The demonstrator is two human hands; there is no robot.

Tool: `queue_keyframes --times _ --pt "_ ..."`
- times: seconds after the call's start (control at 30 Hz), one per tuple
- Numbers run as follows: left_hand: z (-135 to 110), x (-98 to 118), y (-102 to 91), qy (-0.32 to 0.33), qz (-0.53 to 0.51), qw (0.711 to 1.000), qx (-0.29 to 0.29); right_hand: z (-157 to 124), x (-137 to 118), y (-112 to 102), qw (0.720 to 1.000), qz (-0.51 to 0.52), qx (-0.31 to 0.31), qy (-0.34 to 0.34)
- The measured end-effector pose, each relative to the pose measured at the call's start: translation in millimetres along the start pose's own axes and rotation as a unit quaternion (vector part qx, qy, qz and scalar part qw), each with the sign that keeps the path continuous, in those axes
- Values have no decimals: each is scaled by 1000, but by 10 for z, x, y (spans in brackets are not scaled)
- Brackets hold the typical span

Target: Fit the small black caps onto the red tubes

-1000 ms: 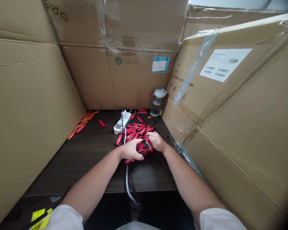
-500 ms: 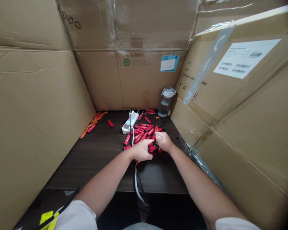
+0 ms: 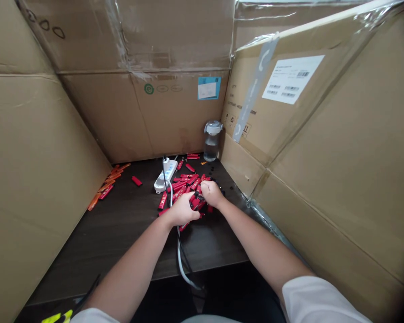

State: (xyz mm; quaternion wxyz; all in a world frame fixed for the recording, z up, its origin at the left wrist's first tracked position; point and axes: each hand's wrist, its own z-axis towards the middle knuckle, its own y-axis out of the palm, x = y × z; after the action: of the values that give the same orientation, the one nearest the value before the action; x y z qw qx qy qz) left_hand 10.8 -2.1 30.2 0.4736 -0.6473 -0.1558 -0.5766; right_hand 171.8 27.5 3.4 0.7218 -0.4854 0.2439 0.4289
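Note:
My left hand (image 3: 180, 211) is closed around a few small, narrow red pieces with black ends (image 3: 195, 203), just above the table. Against them, on the right, my right hand (image 3: 211, 194) has its fingers pinched together; whatever they grip is hidden. Beneath and behind both hands lies a loose pile of similar red pieces (image 3: 179, 192), some with pale print. The exact kind of these pieces is too small to tell.
A white power strip (image 3: 166, 177) stands behind the pile, its cable (image 3: 179, 256) running over the table's front edge. Orange strips (image 3: 101, 188) lie at left, near a single red piece (image 3: 136, 181). A water bottle (image 3: 211, 146) stands at back right. Cardboard boxes (image 3: 168, 121) enclose the table (image 3: 121, 237).
My view has turned to the right, so everything appears further left. Both hands stay together at the pile with nearly the same grip.

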Motion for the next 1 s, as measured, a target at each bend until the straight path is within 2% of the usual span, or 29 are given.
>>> queue_keyframes --times 0.23,0.4,0.5,0.73,0.8,0.87,0.93,1.0 --pt "31 41 -15 -17 55 998 -8 36 21 16 999 -26 -24 37" --pt "34 3 -4 -32 12 999 -32 50 24 26 996 -10 -28 85" --pt "26 -20 -9 -38 -33 997 -63 67 28 -8 996 -24 -17 81" --pt "43 -75 -73 -85 -150 985 7 94 84 -125 992 -102 -49 63" --pt "47 -81 -84 -82 -161 983 18 94 93 -147 988 -122 -64 69" --pt "48 -85 -88 -66 -154 986 19 85 85 -168 986 -139 -51 80" --pt "46 -94 -85 -42 -123 991 19 61 55 -181 991 -107 -7 77" --pt "42 -106 -71 -14 -76 997 24 22 5 -174 999 -6 19 49"
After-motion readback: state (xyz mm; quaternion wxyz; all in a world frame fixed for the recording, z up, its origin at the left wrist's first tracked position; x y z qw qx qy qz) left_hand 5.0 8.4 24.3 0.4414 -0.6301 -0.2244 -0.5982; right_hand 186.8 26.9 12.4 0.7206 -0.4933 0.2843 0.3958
